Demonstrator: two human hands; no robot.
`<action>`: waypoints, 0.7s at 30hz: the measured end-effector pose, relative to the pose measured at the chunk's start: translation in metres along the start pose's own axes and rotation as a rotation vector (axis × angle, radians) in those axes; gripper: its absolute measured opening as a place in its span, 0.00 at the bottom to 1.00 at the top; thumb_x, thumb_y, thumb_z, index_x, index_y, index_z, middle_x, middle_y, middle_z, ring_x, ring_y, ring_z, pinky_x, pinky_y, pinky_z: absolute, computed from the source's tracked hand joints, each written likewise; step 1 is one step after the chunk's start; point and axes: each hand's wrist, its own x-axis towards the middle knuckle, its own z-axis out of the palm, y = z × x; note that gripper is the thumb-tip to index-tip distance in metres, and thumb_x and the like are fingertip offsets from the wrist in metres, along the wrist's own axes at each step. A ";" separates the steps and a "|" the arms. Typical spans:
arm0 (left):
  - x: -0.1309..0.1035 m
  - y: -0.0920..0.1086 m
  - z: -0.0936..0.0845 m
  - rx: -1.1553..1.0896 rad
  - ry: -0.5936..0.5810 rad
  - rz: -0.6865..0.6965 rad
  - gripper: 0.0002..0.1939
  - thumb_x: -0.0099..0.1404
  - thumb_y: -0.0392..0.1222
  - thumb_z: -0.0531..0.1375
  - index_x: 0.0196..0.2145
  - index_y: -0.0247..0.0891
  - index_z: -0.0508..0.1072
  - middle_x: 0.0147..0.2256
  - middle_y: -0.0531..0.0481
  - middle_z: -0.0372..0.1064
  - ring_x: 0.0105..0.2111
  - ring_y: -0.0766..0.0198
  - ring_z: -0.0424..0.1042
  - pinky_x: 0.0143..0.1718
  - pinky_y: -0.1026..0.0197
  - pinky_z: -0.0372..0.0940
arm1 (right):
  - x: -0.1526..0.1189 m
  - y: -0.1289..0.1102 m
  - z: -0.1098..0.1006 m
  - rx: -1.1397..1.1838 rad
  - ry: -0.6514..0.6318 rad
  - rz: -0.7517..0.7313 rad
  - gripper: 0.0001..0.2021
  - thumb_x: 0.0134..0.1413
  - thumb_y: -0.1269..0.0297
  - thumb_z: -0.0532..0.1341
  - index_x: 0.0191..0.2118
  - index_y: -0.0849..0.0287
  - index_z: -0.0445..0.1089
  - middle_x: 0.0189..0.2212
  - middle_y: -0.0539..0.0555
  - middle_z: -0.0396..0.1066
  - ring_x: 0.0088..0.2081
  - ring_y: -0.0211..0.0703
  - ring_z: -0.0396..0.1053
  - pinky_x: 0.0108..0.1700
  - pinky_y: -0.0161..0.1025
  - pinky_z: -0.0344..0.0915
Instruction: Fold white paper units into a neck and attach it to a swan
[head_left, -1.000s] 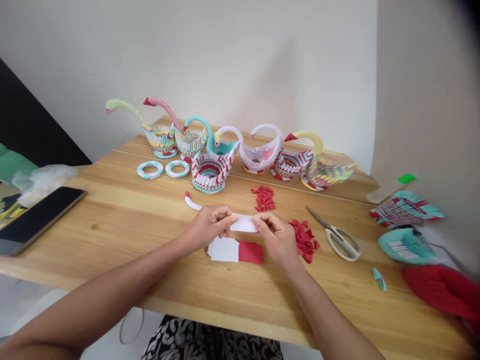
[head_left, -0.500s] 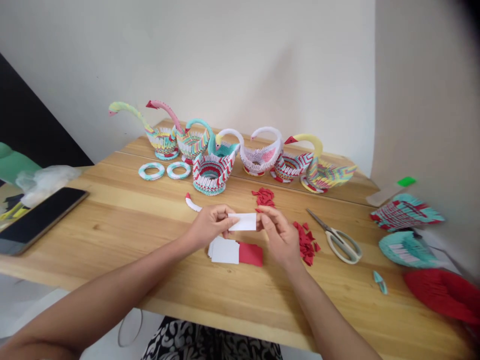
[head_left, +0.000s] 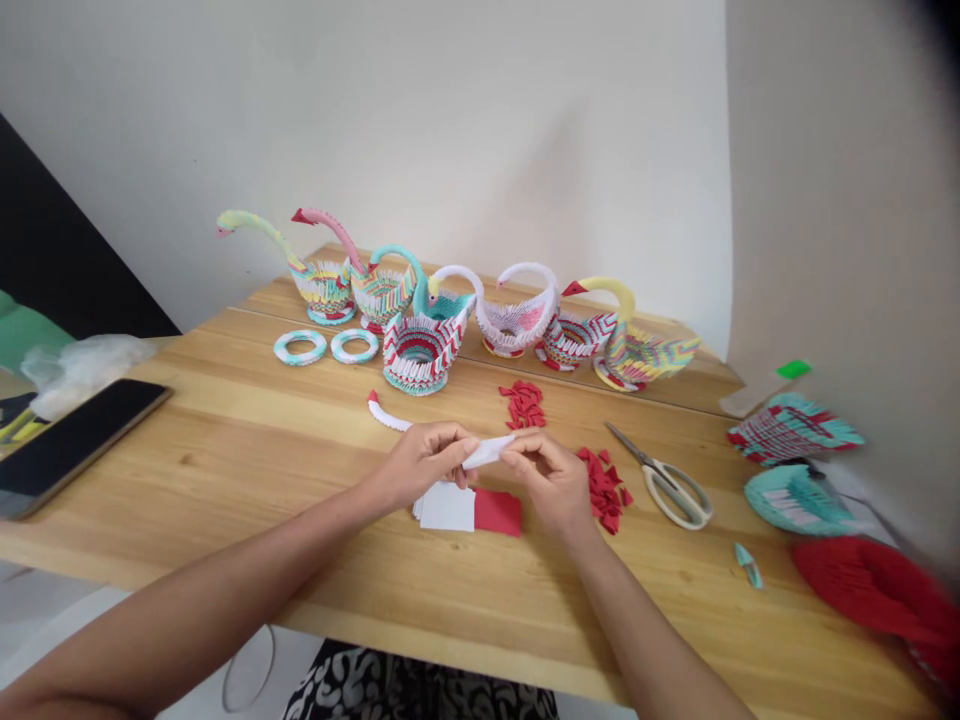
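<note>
Table (head_left: 225,450) below, paper (head_left: 488,452) (perhaps folded) bridges both grips (head_left: 424,464) (head_left: 556,485).

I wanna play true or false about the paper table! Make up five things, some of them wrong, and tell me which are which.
1. The left hand and right hand both hold one piece of white paper. True.
2. The scissors are in the left hand. False: the scissors lie on the table, to the right of the right hand.
3. The red paper lies beside the white stack. True.
4. The phone is behind the swans. False: the phone lies on the left side of the table.
5. Two rings lie on the table. True.
</note>
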 end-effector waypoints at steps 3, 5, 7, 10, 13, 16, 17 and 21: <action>-0.002 0.009 0.003 0.149 0.015 0.066 0.17 0.56 0.47 0.63 0.40 0.34 0.74 0.32 0.48 0.74 0.29 0.65 0.70 0.31 0.65 0.64 | -0.001 0.002 0.002 0.066 0.039 0.086 0.05 0.49 0.62 0.64 0.28 0.56 0.70 0.26 0.50 0.72 0.30 0.41 0.69 0.36 0.37 0.65; -0.003 0.013 0.006 0.286 0.063 0.104 0.17 0.54 0.42 0.65 0.42 0.36 0.75 0.36 0.48 0.75 0.29 0.65 0.69 0.32 0.65 0.63 | -0.002 0.003 0.003 0.095 0.042 0.123 0.06 0.49 0.61 0.64 0.28 0.57 0.70 0.26 0.50 0.72 0.30 0.40 0.69 0.35 0.37 0.65; -0.003 0.013 0.007 0.374 0.101 0.130 0.14 0.56 0.40 0.62 0.41 0.37 0.76 0.36 0.49 0.75 0.29 0.66 0.68 0.32 0.65 0.63 | -0.003 0.004 0.004 0.121 0.039 0.148 0.06 0.49 0.60 0.64 0.29 0.56 0.70 0.27 0.50 0.72 0.31 0.41 0.69 0.35 0.37 0.65; -0.002 0.007 0.009 0.332 0.109 0.101 0.11 0.58 0.41 0.60 0.39 0.36 0.75 0.32 0.49 0.75 0.28 0.65 0.70 0.31 0.65 0.64 | -0.004 0.006 0.006 0.153 0.050 0.177 0.08 0.47 0.60 0.65 0.33 0.56 0.71 0.30 0.51 0.73 0.32 0.41 0.71 0.36 0.37 0.66; -0.001 0.003 0.011 0.194 0.098 0.038 0.11 0.58 0.41 0.61 0.38 0.34 0.74 0.29 0.50 0.74 0.26 0.66 0.72 0.30 0.65 0.66 | -0.004 0.007 0.006 0.161 0.058 0.202 0.14 0.46 0.60 0.65 0.41 0.55 0.73 0.32 0.51 0.74 0.33 0.42 0.71 0.36 0.37 0.67; -0.001 0.005 0.012 0.130 0.097 0.018 0.08 0.57 0.39 0.61 0.35 0.34 0.74 0.27 0.52 0.73 0.25 0.67 0.72 0.30 0.66 0.67 | -0.004 0.007 0.006 0.142 0.045 0.203 0.13 0.47 0.59 0.65 0.40 0.55 0.74 0.31 0.52 0.75 0.33 0.42 0.71 0.37 0.38 0.67; -0.001 0.005 0.012 0.125 0.094 0.013 0.07 0.57 0.38 0.61 0.34 0.34 0.74 0.25 0.53 0.72 0.25 0.67 0.72 0.30 0.66 0.67 | -0.004 0.007 0.006 0.132 0.043 0.201 0.11 0.47 0.59 0.65 0.38 0.56 0.75 0.31 0.52 0.75 0.33 0.42 0.71 0.37 0.38 0.67; -0.002 0.007 0.013 0.134 0.091 -0.005 0.06 0.57 0.38 0.61 0.33 0.34 0.75 0.23 0.54 0.71 0.24 0.67 0.72 0.30 0.66 0.67 | -0.003 0.003 0.005 0.094 0.053 0.190 0.08 0.47 0.58 0.64 0.32 0.56 0.74 0.29 0.51 0.76 0.31 0.42 0.71 0.35 0.38 0.66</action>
